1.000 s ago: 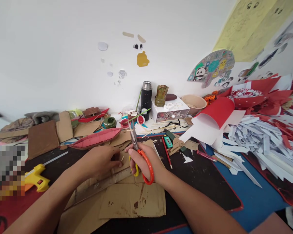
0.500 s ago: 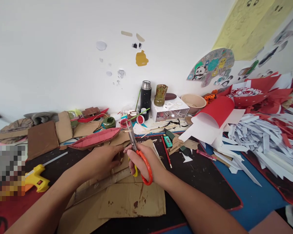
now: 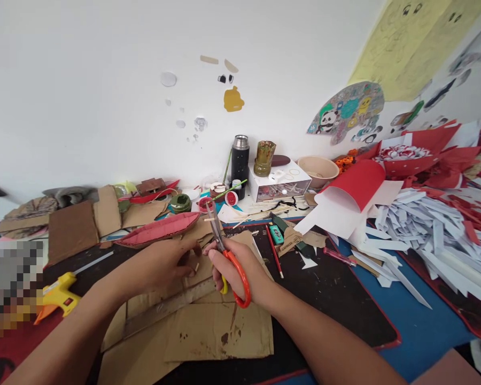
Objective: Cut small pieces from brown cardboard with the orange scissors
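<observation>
In my right hand (image 3: 236, 270) is a pair of scissors (image 3: 217, 235), its orange and yellow handles round my fingers and its blades pointing away from me. Just left of it, my left hand (image 3: 172, 262) is curled over the cardboard, with a short pale wooden stick (image 3: 196, 267) showing at the fingertips. A second pale bit of stick lies by the blades. Beneath both hands are brown cardboard pieces (image 3: 220, 334), the front one stained, and a clear ruler (image 3: 164, 310). A pink boat-shaped cardboard piece (image 3: 160, 230) sits beyond my left hand.
A yellow glue gun (image 3: 62, 294) lies at the left. Paint pots (image 3: 180, 202), a black flask (image 3: 240, 160) and a white box (image 3: 280, 182) line the wall. A red pencil (image 3: 274, 251) and an eraser (image 3: 276, 234) lie right of my hands. White paper strips (image 3: 420, 219) heap up further right.
My left hand's fingers have drawn slightly back from the scissors, and the short stick now shows more plainly at their tips. My right hand keeps the scissors in nearly the same place.
</observation>
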{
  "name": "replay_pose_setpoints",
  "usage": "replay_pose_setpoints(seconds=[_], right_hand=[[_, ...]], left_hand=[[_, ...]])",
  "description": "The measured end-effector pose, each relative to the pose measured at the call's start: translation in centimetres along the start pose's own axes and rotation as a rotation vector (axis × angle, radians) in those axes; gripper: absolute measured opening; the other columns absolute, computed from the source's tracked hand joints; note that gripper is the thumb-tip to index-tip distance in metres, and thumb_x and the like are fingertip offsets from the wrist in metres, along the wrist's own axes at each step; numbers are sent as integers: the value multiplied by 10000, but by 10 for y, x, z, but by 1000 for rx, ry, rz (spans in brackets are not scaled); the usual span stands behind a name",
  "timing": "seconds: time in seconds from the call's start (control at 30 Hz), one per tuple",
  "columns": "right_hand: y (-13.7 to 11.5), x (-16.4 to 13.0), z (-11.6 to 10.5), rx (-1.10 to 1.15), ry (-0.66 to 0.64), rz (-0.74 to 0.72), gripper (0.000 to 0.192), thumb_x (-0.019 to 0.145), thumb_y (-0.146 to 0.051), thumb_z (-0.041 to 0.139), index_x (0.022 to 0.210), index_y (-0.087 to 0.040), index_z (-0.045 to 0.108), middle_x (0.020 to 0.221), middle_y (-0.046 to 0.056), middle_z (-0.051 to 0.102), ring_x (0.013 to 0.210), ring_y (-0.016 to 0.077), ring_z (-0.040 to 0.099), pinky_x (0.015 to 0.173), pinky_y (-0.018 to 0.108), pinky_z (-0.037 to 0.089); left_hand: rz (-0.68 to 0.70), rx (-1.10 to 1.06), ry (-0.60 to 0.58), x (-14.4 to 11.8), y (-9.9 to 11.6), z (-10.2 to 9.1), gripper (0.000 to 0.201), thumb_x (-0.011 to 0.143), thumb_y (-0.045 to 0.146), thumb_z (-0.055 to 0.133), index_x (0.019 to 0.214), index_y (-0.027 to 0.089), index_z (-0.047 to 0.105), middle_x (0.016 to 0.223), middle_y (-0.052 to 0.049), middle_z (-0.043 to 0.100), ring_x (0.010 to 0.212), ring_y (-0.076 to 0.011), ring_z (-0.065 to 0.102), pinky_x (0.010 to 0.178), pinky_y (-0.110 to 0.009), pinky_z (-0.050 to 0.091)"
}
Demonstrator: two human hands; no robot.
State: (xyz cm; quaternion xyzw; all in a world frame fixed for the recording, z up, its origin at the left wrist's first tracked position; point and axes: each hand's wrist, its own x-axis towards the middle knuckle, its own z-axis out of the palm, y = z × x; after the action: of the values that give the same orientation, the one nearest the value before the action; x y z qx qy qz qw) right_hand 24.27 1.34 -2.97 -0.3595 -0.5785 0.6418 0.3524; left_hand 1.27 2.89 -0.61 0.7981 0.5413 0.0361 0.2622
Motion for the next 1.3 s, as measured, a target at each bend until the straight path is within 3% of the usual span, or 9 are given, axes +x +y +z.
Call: replay_pose_setpoints(seconds=[0.13, 0.3, 0.47, 0.8, 1.1, 1.3], right_hand=[[4, 1, -1, -58, -4, 0, 336, 1021, -527, 652, 1089, -199, 678, 646, -40, 598, 498, 137, 568, 488, 241, 475], [11, -1, -3, -191, 1, -19, 194, 1078, -385, 586, 1092, -217, 683, 691, -25, 614, 563, 143, 592, 528, 238, 431], [6, -4, -3, -298, 1, -54, 165, 1046, -355, 626, 975, -213, 669, 693, -32, 585, 566, 129, 533, 551, 245, 383], [4, -3, 0, -460, 43, -174, 177, 1004, -310, 620, 860, -208, 634, 711, -30, 581, 627, 134, 497, 600, 252, 360], [2, -4, 0, -477, 44, -175, 181, 1024, -316, 583, 977, -204, 717, 794, 0, 682, 684, 154, 592, 643, 256, 410], [0, -4, 0, -490, 58, -189, 204, 1021, -316, 582, 851, -213, 628, 696, -25, 588, 621, 141, 508, 596, 257, 360]], left_hand=[[-9, -8, 14, -1, 0, -11, 263, 906, 453, 620, 1052, 256, 714, 773, -4, 732, 679, -230, 669, 605, -313, 430], [75, -165, 301, -5, 9, -25, 368, 996, 585, 580, 1047, 266, 755, 969, -27, 810, 845, -232, 739, 745, -311, 547], [93, -228, 476, -11, 20, -31, 385, 998, 599, 611, 1084, 261, 773, 883, -5, 802, 753, -201, 710, 704, -286, 552], [173, -136, 488, -14, 35, -33, 323, 1010, 489, 591, 924, 255, 796, 800, 13, 801, 627, -156, 642, 605, -246, 495], [195, -62, 601, -12, 42, -19, 345, 1041, 454, 565, 838, 248, 752, 674, 31, 720, 574, -154, 621, 570, -258, 444], [190, -67, 659, -10, 47, -13, 335, 1036, 448, 553, 813, 249, 706, 705, 20, 743, 587, -170, 648, 577, -270, 458]])
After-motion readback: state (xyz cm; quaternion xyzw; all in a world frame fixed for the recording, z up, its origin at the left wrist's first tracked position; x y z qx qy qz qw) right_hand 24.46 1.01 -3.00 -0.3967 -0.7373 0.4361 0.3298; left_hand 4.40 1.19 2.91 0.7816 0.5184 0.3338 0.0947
